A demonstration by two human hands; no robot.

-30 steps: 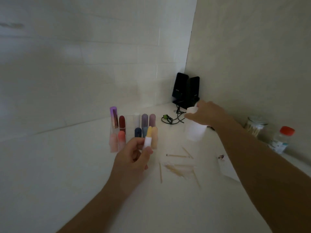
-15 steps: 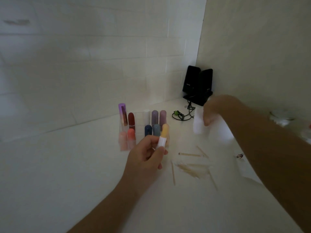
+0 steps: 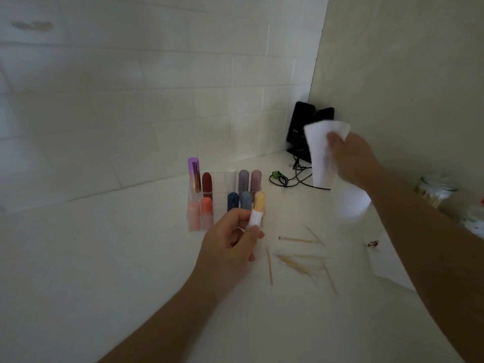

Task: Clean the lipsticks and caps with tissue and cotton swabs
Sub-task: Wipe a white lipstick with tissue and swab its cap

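the left hand [image 3: 227,244] is raised above the tabletop [image 3: 104,258], its fingers [image 3: 252,235] curled round a lipstick [image 3: 257,212] with a white body and yellow cap, held upright just in front of the holder [image 3: 220,179]. the right hand [image 3: 353,161] is up near the corner, its fingers [image 3: 335,138] pinching a white tissue [image 3: 318,153] that hangs in the air in front of black speakers [image 3: 298,127]. below it stands a blurred white cylinder [image 3: 352,205]; i cannot tell what it is. the other lipsticks [image 3: 243,180] stand upright in two rows in the clear holder: purple, dark red, white and two mauve behind; pink, coral, navy and grey-blue in front. thin swabs [image 3: 298,259] lie scattered on the tabletop right of the left hand, some in a loose heap, some apart. a stained sheet [image 3: 387,268] lies flat beside them, partly under the right arm. a jar [image 3: 437,189] of sticks stands by the right wall.
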